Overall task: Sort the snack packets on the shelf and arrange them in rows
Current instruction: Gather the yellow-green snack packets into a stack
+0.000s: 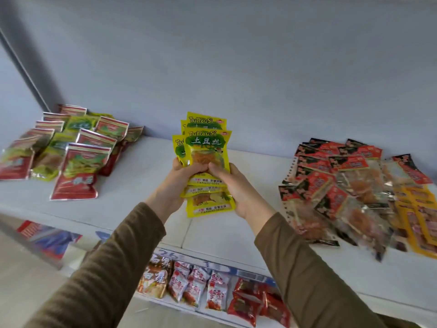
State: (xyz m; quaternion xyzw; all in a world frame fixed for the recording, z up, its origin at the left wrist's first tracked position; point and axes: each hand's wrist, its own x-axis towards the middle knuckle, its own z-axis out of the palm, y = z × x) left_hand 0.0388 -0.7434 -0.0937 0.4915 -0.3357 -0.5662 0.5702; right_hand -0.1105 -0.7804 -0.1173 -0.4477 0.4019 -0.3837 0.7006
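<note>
Both hands [182, 176] [233, 185] hold several yellow packets [205, 147] above shelf [146, 166].

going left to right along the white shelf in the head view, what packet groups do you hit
red and green packets standing in rows → yellow packets held above the shelf by the left hand and right hand → red and black packets in a loose pile → orange-yellow packets at the right edge

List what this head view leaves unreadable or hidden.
- Yellow packets: the count is unclear; they overlap, and both hands, left and right, cover their middles.
- Orange packets: cut by the right edge.
- Lower-shelf packets: partly hidden by the sleeves.
- Left pile: print blurred.
</note>
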